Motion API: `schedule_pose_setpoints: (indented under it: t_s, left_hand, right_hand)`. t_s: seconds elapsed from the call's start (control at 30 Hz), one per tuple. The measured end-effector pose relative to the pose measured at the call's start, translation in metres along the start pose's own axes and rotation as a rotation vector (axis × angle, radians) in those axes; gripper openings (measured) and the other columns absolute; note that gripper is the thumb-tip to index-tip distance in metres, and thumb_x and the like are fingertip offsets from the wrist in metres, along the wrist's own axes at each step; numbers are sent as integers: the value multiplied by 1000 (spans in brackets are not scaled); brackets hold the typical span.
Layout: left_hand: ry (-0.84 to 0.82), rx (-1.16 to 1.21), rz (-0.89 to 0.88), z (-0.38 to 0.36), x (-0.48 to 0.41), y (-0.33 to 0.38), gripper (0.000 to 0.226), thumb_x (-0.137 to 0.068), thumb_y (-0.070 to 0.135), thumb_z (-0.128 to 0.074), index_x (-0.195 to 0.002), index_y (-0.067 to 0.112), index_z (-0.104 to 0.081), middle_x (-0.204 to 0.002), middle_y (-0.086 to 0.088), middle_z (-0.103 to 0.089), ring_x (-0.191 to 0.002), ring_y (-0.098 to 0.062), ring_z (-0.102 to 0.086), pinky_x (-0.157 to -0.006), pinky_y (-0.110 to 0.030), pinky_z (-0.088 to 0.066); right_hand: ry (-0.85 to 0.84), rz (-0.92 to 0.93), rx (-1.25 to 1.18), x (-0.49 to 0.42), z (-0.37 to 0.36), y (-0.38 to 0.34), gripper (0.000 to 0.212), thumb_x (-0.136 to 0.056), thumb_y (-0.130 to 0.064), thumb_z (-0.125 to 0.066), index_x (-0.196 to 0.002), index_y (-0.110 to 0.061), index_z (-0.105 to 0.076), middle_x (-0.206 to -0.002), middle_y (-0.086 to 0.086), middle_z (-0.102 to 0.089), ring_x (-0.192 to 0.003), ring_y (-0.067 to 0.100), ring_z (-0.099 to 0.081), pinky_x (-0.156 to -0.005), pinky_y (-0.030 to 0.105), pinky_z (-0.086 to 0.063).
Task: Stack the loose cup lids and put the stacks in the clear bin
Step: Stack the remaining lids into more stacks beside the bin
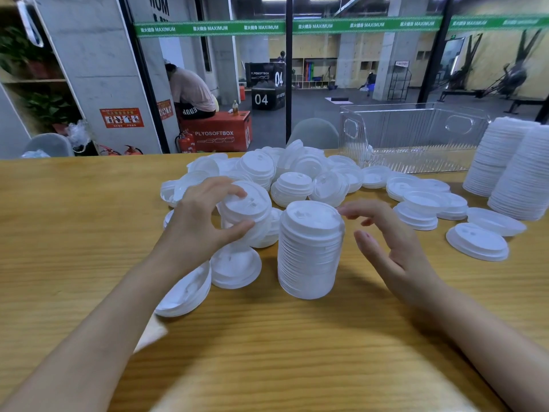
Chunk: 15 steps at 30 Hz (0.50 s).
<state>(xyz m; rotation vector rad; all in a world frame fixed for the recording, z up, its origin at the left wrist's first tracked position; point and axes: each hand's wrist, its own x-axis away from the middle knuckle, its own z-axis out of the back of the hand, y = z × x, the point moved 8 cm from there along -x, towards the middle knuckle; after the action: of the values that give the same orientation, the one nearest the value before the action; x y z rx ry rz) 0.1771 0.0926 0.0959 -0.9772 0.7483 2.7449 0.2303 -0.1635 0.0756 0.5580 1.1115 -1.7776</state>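
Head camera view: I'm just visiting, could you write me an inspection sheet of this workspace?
Surface: wooden table, lids spread over its far half.
Job's things: loose lids heaped; upright lid stack at centre; two tall stacks at right; clear bin at the far edge.
Clutter: white paper-like scrap by the left forearm.
Hands: left hand grips a short stack of lids; right hand open beside the upright stack, fingers relaxed.
Cables: nothing seen.
Surroundings: glass wall with green band; gym beyond, a person seated on a red box.
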Motion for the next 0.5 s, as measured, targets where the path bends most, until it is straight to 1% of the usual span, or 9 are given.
schedule_pose_setpoints:
  t_s: [0.07,0.17,0.2,0.27,0.3,0.33,0.4,0.43,0.5]
  left_hand:
    - [69,-51,-13,6,0,4,50,-72,62,-63,-109,28,-66,-124,14,-56,-122,-18,-46,-99,-35,-33]
    - [172,-44,-53,15,0,17,50,-77,58,-61,-110,22,-67,-118,8,-62,-113,-21,-50,-96,-42,-40]
    - [204,-27,-73,18,0,22,48,-79,57,-61,-110,20,-67,-116,9,-63,-111,-18,-50,-96,-41,-41]
    - [236,46,-97,21,1,32,44,-82,54,-61,-111,21,-65,-113,18,-60,-110,-4,-47,-98,-31,-38]
    - [228,102,-92,20,1,36,42,-82,54,-61,-112,25,-63,-113,24,-58,-111,2,-45,-98,-25,-37]
    - [201,164,-82,16,1,40,40,-82,55,-60,-113,31,-61,-114,28,-57,-113,4,-45,-98,-19,-35]
    - [113,259,-57,3,1,49,38,-80,58,-60,-115,42,-56,-116,29,-56,-118,-2,-46,-97,-12,-33]
    - [69,279,-53,-4,1,53,39,-80,59,-60,-115,43,-55,-118,28,-56,-119,-5,-47,-96,-11,-33]
    - [5,293,-65,-17,1,62,40,-80,59,-60,-115,40,-58,-119,24,-59,-119,-10,-47,-98,-15,-34]
  right_hand:
    - [4,3,5,0,1,0,40,-102,-50,-36,-121,-21,-57,-118,-5,-62,-112,18,-57,-91,34,-43]
    - [13,19,20,0,1,-1,38,-103,-49,-36,-124,-23,-55,-123,-12,-60,-115,14,-55,-93,34,-41]
    - [15,23,26,0,2,-1,38,-103,-48,-37,-124,-22,-56,-123,-12,-60,-116,14,-55,-93,35,-42]
    - [23,26,34,1,2,-1,39,-103,-47,-37,-123,-19,-57,-124,-11,-60,-116,15,-55,-93,38,-42]
    - [30,25,34,1,3,-1,39,-103,-47,-36,-123,-20,-56,-125,-10,-60,-117,16,-55,-93,39,-43]
    - [39,22,32,1,4,-1,39,-103,-48,-36,-124,-22,-56,-126,-10,-59,-119,16,-54,-94,39,-42]
    - [61,12,24,0,6,0,37,-103,-50,-36,-127,-27,-53,-128,-12,-58,-121,16,-54,-96,40,-42]
    - [70,9,23,0,7,0,37,-102,-51,-36,-127,-29,-52,-128,-13,-57,-122,16,-53,-97,41,-42]
    - [82,7,29,0,8,0,37,-102,-51,-36,-127,-29,-52,-128,-11,-58,-122,17,-53,-97,44,-43]
